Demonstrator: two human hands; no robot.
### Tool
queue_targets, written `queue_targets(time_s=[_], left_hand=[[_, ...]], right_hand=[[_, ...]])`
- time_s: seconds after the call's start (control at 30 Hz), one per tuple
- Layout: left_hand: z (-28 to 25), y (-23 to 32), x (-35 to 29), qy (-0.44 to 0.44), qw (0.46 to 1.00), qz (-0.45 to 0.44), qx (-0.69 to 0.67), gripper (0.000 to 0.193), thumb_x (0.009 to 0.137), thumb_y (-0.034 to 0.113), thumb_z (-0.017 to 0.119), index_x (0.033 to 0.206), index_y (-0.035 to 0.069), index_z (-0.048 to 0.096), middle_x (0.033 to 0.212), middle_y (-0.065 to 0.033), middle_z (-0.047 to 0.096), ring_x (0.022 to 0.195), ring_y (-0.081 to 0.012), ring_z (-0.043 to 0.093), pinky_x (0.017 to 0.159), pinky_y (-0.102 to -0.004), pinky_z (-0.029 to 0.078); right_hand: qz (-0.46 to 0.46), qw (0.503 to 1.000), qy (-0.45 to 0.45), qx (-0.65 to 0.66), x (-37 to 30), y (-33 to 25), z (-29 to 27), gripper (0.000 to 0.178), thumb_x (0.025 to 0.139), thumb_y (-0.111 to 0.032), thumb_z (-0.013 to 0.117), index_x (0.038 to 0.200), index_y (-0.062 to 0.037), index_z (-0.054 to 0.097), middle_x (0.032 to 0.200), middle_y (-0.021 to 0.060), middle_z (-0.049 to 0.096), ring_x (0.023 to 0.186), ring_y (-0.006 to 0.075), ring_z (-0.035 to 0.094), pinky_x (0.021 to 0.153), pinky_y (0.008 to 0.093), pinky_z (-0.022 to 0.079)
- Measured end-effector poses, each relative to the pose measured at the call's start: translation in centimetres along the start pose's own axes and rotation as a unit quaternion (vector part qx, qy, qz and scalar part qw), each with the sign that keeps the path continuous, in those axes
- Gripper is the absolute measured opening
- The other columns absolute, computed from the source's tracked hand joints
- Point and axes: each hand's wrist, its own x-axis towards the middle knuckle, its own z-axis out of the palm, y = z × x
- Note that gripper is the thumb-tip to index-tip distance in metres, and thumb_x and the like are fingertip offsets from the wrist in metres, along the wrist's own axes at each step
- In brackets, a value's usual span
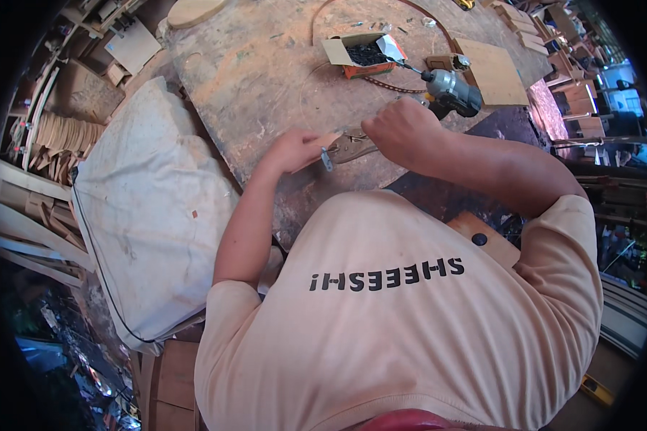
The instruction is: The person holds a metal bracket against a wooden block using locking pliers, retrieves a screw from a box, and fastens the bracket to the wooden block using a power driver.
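An open carton (369, 71) of small dark pieces stands on the worn workbench (259, 93), and the work in hand lies on the person's side of it. Nearer the person than the carton and to its left, the left hand (296, 150) has its fingers closed on a pale wooden piece (328, 139), with a small metal fitting (327, 159) just beside it. Nearer the person and slightly right of the carton, the right hand (405, 131) shows its back, fingers bent under; how tightly they close, and on what, I cannot tell. Between the hands, on the carton's near side, is a brown wooden part (352, 148). Right of the carton lies a power drill (453, 95), with a flat board (490, 72) farther right
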Motion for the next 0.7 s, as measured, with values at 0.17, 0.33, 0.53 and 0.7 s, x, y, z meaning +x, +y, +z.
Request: queue_targets(time_s=[0.17,0.33,0.53,0.7], left_hand=[[0.3,-1.4,0.5,-0.034,0.996,-0.007,-0.078,0.035,0.083,0.013,0.059,0.116,0.004,0.067,0.087,-0.0068,0.070,0.074,-0.0126,0.062,0.071,-0.0272,0.050],[-1.2,-0.5,-1.0,-0.123,0.977,-0.067,-0.161,0.032,0.087,0.009,0.056,0.117,0.008,0.069,0.079,-0.0023,0.066,0.069,-0.0076,0.059,0.062,-0.0250,0.049],[-1.9,0.7,-2.0,-0.162,0.980,-0.045,-0.104,0.021,0.092,0.015,0.058,0.108,0.006,0.069,0.077,-0.0018,0.066,0.068,-0.0074,0.060,0.061,-0.0246,0.049],[-1.8,-1.1,-1.6,-0.149,0.965,-0.031,-0.216,0.019,0.093,0.017,0.058,0.104,0.005,0.068,0.080,-0.0004,0.066,0.069,-0.0080,0.059,0.062,-0.0246,0.049]], right_hand=[[-0.046,0.996,0.017,-0.071,0.9,0.1,-1.8,0.007,0.083,-0.015,0.057,0.082,-0.0096,0.062,0.073,0.0061,0.066,0.071,0.0216,0.067,0.060,0.0353,0.048],[-0.120,0.970,0.048,-0.203,2.5,0.6,-3.6,0.009,0.084,-0.019,0.062,0.081,-0.0144,0.070,0.080,-0.0020,0.069,0.079,0.0167,0.067,0.069,0.0309,0.046],[-0.212,0.940,0.112,-0.242,4.3,1.5,-6.2,0.007,0.083,-0.020,0.062,0.083,-0.0130,0.063,0.083,-0.0012,0.062,0.088,0.0152,0.061,0.083,0.0297,0.042],[-0.234,0.916,0.139,-0.294,4.9,0.9,-7.3,0.007,0.082,-0.020,0.062,0.082,-0.0131,0.063,0.083,-0.0024,0.062,0.088,0.0140,0.061,0.086,0.0286,0.040]])
